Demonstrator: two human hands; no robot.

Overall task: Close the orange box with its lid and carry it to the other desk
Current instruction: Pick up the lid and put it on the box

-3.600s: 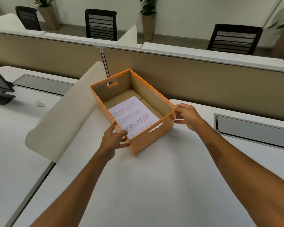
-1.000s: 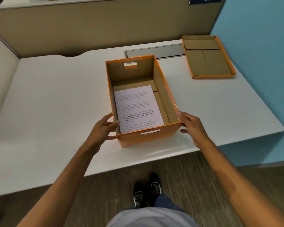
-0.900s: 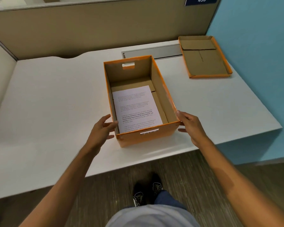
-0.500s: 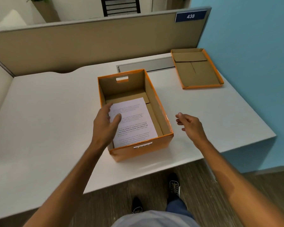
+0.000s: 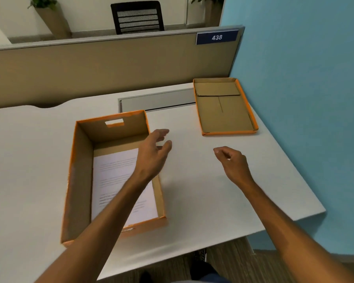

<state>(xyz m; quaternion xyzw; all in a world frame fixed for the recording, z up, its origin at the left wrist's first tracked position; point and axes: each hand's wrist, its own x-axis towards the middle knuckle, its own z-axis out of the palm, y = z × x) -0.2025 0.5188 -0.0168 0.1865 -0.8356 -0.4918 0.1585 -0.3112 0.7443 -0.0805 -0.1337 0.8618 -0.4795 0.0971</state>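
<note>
The box (image 5: 112,176) stands open on the white desk (image 5: 202,190), its lid (image 5: 225,107) lying inside-up well apart from it, at the desk's far right corner beside the blue wall (image 5: 305,99). Both hands are off the box and empty. The left hand (image 5: 153,154) hangs over the box's right wall, fingers spread loosely and aimed toward the lid; its forearm crosses above the sheet of paper (image 5: 119,180) lying flat on the box floor. The right hand (image 5: 233,162) hovers above bare desk between box and lid, nearer the lid than the left one is, palm down with fingers half curled, touching nothing.

The paper carries printed lines too blurred to read. A dark blue plate (image 5: 217,37) on the partition (image 5: 110,64) behind the desk reads "438". A small white label shows on the box's near end, partly hidden by the left forearm; its writing cannot be made out
</note>
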